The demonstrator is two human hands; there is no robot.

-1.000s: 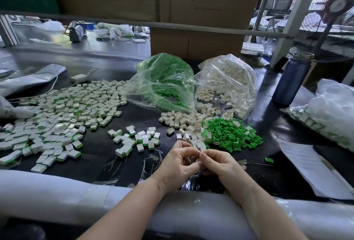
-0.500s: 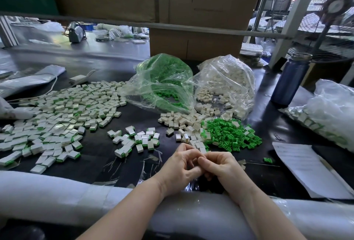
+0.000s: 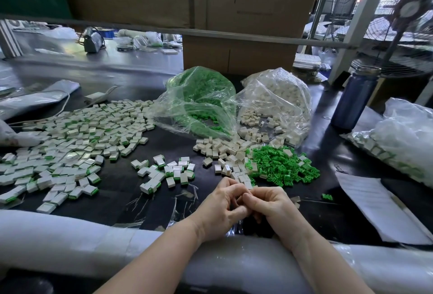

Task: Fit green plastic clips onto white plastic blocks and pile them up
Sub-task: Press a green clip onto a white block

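Black and glossy, our worktable [image 3: 131,183] starts just past a pale padded edge [image 3: 70,235] where our forearms rest. Our left hand [image 3: 219,211] and right hand [image 3: 271,209] meet fingertip to fingertip just above the tabletop, curled tightly together; whatever we pinch between them is hidden, so we cannot tell what they hold. A white sheet of paper [image 3: 372,204] lies to our right, with one stray green clip [image 3: 327,197] near its edge. Just beyond our knuckles sit loose white blocks [image 3: 225,150], touching the heap of green clips [image 3: 281,164] on their right. A small cluster of finished pieces [image 3: 166,171] lies ahead to our left, and the large spread of finished pieces [image 3: 77,139] covers the table further left. Behind the loose parts, a clear bag of green clips [image 3: 199,101] slumps beside a clear bag of white blocks [image 3: 278,103], both mouths open toward us. A dark blue bottle [image 3: 355,100] stands to the right, cardboard boxes [image 3: 234,54] behind.
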